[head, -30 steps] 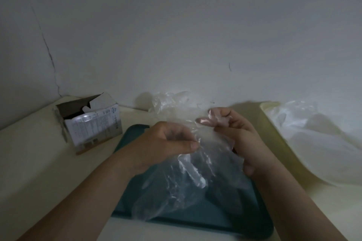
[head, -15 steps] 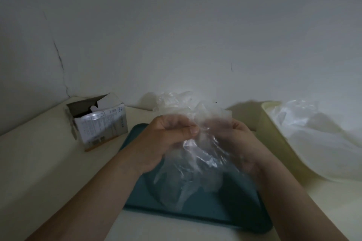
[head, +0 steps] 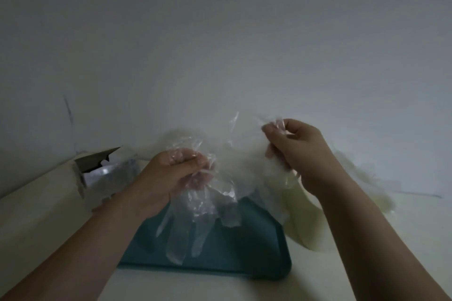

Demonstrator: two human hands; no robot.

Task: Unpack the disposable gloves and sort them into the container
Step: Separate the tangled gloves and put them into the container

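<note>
My left hand (head: 171, 173) grips a clear disposable glove (head: 193, 222) by its cuff, and the glove's fingers hang down over the teal tray (head: 244, 252). My right hand (head: 296, 151) pinches more clear plastic film (head: 244, 154), raised up and to the right. Thin film stretches between the two hands, blurred by motion. The pale yellow container (head: 308, 222) is at the right, mostly hidden behind my right forearm and the film.
An opened cardboard glove box (head: 102, 176) lies on its side at the left of the cream table (head: 44, 222), near the wall. More crumpled clear plastic (head: 367, 178) lies in the container. The grey wall stands close behind everything.
The hands, close together before, have pulled apart: my right hand rose up and to the right, my left stayed over the tray. The glove now hangs unfolded from my left hand.
</note>
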